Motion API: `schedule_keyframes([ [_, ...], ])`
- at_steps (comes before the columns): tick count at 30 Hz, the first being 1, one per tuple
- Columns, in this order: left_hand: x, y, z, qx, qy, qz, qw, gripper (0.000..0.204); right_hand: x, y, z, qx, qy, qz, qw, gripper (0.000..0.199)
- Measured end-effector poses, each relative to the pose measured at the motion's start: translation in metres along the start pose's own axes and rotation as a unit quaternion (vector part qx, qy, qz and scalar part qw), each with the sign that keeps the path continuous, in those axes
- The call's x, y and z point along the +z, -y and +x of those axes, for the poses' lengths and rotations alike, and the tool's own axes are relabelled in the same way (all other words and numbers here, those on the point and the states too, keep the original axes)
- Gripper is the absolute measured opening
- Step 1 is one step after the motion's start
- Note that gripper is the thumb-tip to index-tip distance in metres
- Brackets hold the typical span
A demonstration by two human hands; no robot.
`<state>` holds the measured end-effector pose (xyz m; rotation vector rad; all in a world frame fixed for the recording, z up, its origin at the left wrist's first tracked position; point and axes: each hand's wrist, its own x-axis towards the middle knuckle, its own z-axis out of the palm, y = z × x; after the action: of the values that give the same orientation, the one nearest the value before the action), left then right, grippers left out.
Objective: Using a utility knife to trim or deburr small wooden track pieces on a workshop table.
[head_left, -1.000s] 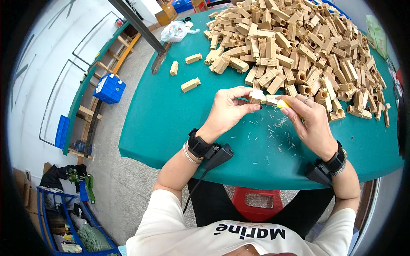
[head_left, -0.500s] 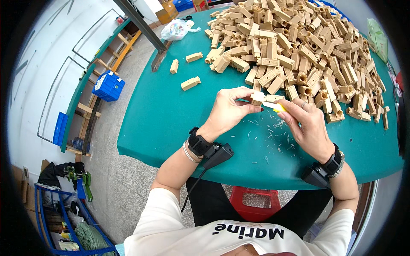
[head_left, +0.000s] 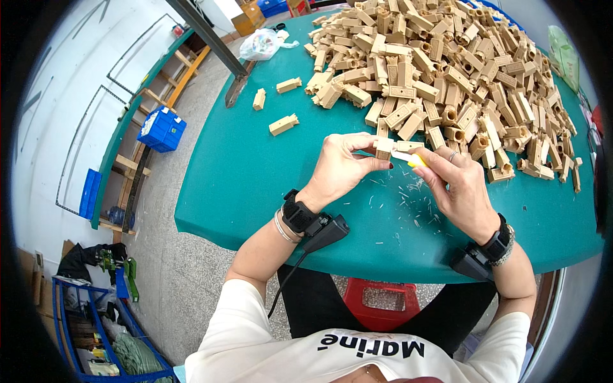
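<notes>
Over the green table (head_left: 281,172), my left hand (head_left: 341,165) pinches a small tan block (head_left: 384,149) with a notched end between thumb and fingers. My right hand (head_left: 458,185) grips a utility knife (head_left: 417,161) by its yellow handle. Its pale blade points left and lies against or very close to the block; contact is too small to tell. Thin pale shavings (head_left: 418,205) are scattered below the hands. Just beyond the fingers spreads a large heap of similar tan blocks (head_left: 440,83), several with hollow ends.
Three loose blocks (head_left: 283,124) lie left of the heap. A plastic bag (head_left: 260,45) sits at the far left table edge, near a metal post (head_left: 214,41). A red stool (head_left: 381,305) is under the near edge. Blue crates (head_left: 162,129) stand to the left.
Almost nothing differs. The knife and my right hand have shifted very slightly left; my left hand keeps the block in nearly the same spot.
</notes>
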<state>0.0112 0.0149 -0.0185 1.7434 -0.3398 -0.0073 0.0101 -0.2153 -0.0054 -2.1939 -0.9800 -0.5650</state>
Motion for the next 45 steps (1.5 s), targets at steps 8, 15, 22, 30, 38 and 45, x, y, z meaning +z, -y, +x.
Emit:
schedule_keyframes([
  [8, 0.000, -0.001, -0.001, 0.001, 0.002, 0.023, 1.000, 0.028, -0.001, 0.001, 0.001, -0.009, -0.005, -0.025, 1.000, 0.022],
  [15, 0.001, -0.002, -0.001, -0.015, 0.005, 0.004, 1.000, 0.029, -0.001, 0.000, 0.000, 0.001, -0.009, -0.027, 1.000, 0.021],
  [22, 0.011, -0.011, -0.005, -0.012, 0.035, -0.014, 0.999, 0.026, 0.001, -0.018, 0.002, 0.049, -0.029, -0.042, 0.998, 0.018],
  [30, 0.002, -0.002, 0.000, -0.041, 0.008, -0.005, 0.999, 0.029, -0.001, 0.001, 0.002, 0.010, -0.003, 0.023, 1.000, 0.020],
  [38, 0.002, -0.007, -0.002, -0.022, 0.012, 0.006, 1.000, 0.031, -0.002, 0.000, 0.002, -0.005, -0.003, -0.006, 1.000, 0.018],
  [45, 0.002, -0.004, -0.002, -0.015, 0.024, 0.013, 1.000, 0.029, -0.001, 0.001, 0.003, 0.016, -0.016, -0.010, 1.000, 0.021],
])
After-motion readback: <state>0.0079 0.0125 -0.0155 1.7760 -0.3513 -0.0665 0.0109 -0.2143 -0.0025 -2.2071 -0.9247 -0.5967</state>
